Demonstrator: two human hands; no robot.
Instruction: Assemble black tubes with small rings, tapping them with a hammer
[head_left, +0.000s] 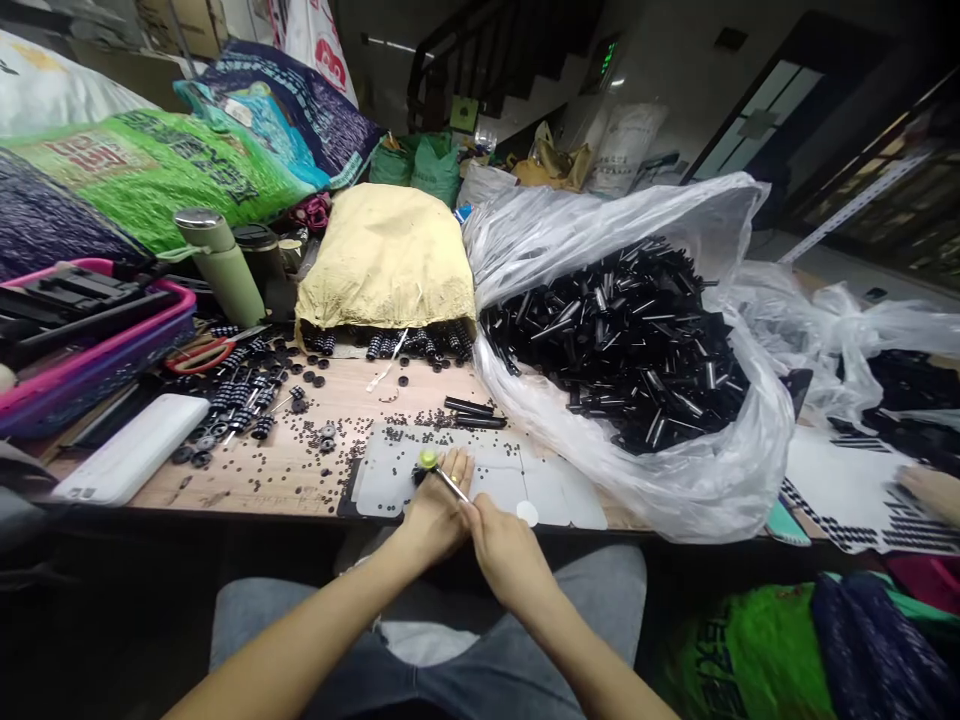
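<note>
My right hand (506,550) is closed, pinching one end of a thin metal rod (450,483). At the rod's far end sits a round yellow-green tip (427,458), with a small dark piece (418,476) just beneath it. My left hand (439,515) lies on the pale mat (555,490), its fingers stretched forward and the rod crossing over its back. Whether anything is under the left palm is hidden. Tiny black rings (397,440) are scattered over the mat and around it. Several black tubes (472,410) lie just beyond the fingers.
A clear plastic bag (615,480) full of black tubes stands at right. Behind the mat sits a yellow sack (390,250). Left are red-handled scissors (201,356), a white power-bank-like box (135,450), a green flask (217,265) and a basket (161,330). Another person's hand (930,492) shows far right.
</note>
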